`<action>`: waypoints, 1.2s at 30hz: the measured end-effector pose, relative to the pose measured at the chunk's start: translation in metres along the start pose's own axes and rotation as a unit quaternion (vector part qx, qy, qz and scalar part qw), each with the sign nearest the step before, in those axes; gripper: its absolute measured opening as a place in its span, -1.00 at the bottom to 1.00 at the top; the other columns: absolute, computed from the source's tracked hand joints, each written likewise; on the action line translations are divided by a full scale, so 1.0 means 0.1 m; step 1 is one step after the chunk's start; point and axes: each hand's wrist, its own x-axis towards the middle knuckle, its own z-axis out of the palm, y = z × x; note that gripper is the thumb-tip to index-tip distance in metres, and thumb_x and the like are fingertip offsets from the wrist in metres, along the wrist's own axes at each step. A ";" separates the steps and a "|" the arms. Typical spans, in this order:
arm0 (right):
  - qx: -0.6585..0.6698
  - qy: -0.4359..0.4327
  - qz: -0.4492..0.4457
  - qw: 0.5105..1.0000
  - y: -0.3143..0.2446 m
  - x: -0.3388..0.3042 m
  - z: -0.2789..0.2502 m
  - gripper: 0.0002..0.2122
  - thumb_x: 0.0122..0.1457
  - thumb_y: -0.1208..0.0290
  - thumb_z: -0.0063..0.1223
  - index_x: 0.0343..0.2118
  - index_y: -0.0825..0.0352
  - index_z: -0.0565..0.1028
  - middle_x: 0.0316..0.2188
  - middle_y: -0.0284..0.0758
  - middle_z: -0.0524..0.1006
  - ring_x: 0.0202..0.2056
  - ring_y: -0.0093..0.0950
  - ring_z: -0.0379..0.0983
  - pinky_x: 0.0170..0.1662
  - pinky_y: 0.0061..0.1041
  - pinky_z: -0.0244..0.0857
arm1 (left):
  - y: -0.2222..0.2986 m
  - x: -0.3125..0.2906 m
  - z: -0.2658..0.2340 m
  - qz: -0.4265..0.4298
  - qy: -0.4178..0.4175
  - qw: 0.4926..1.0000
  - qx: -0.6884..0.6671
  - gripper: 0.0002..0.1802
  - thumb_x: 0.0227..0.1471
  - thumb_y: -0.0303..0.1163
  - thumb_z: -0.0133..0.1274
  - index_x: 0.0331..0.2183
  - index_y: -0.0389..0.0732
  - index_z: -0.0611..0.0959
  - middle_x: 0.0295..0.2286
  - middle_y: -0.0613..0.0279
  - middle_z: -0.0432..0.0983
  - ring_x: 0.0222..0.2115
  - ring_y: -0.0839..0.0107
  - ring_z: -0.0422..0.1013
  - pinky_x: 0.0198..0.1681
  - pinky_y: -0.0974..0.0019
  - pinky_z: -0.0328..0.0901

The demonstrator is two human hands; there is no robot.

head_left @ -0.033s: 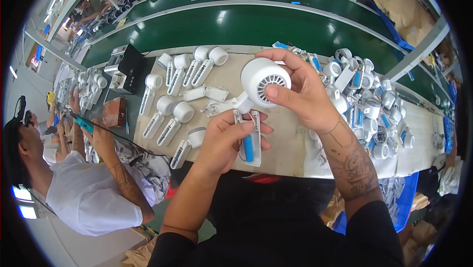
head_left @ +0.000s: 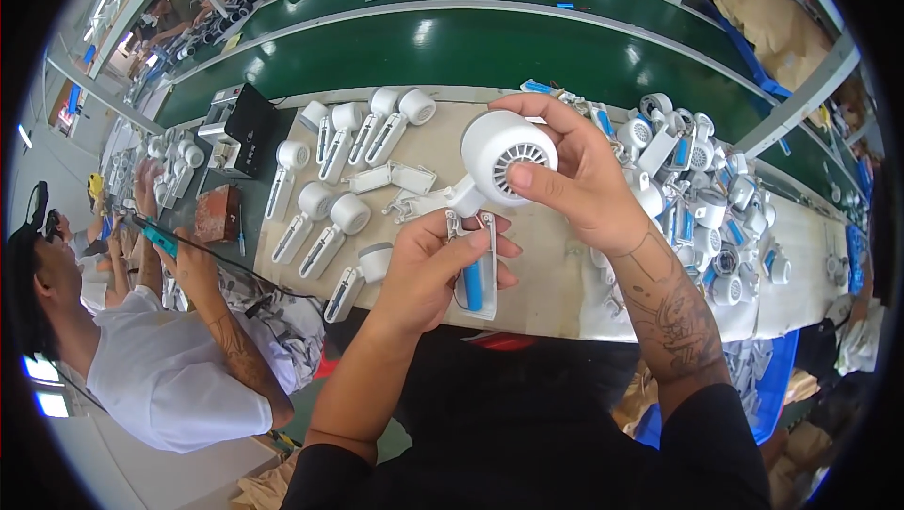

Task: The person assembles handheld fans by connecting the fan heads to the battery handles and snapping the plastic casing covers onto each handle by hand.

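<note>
A white handheld fan with a round, slotted head (head_left: 485, 147) is held over the near part of the work table. My right hand (head_left: 589, 180) is closed around that head, thumb on its grille, fingers behind it. Just below, my left hand (head_left: 428, 270) grips the fan's open handle casing (head_left: 489, 275) between thumb and fingers. Inside the casing lies a blue cylindrical battery (head_left: 471, 286), with thin wires by the hinge end. The white neck (head_left: 462, 197) joins head and handle; part of the joint is hidden by my left fingers.
Several similar fans (head_left: 348, 213) lie in rows on the left, beside loose white casing parts (head_left: 400, 176). A heap of fans with blue batteries (head_left: 702, 237) fills the right side. A green conveyor (head_left: 377, 58) runs behind. At left, a co-worker (head_left: 179, 359) holds a teal tool (head_left: 157, 237).
The co-worker's hands and teal tool have shifted very slightly. My hands and the fan are practically unmoved.
</note>
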 end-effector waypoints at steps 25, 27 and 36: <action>-0.379 0.000 0.047 0.924 0.87 0.64 -0.22 -0.73 0.19 0.28 0.21 -0.12 0.29 0.55 -0.37 -0.36 0.60 -0.35 -0.57 0.50 -0.23 -0.55 0.37 | -0.30 -0.40 -0.72 0.023 0.122 0.992 0.023 -0.66 0.27 -0.32 0.00 -0.05 -0.37 0.57 -0.15 0.02 0.58 -0.12 0.25 0.51 -0.01 0.23 0.38; -0.466 -0.053 0.046 0.882 1.18 0.71 -0.20 -0.76 0.07 0.32 0.24 -0.19 0.21 0.59 -0.35 -0.28 0.59 -0.33 -0.41 0.52 -0.22 -0.43 0.39 | -0.34 -0.55 -0.91 0.062 0.197 0.972 0.112 -0.67 0.21 -0.40 0.08 -0.03 -0.36 0.58 -0.12 0.05 0.57 -0.08 0.30 0.48 0.02 0.23 0.35; -0.694 -0.173 -0.139 0.685 1.71 0.57 -0.05 -0.80 -0.01 0.40 0.17 -0.30 0.27 0.48 -0.42 -0.26 0.54 -0.28 -0.23 0.46 -0.13 -0.22 0.27 | -0.23 -0.66 -1.05 0.044 0.279 0.959 -0.022 -0.61 0.22 -0.31 0.08 0.02 -0.31 0.55 -0.12 0.21 0.59 -0.55 0.62 0.28 -0.50 0.52 0.18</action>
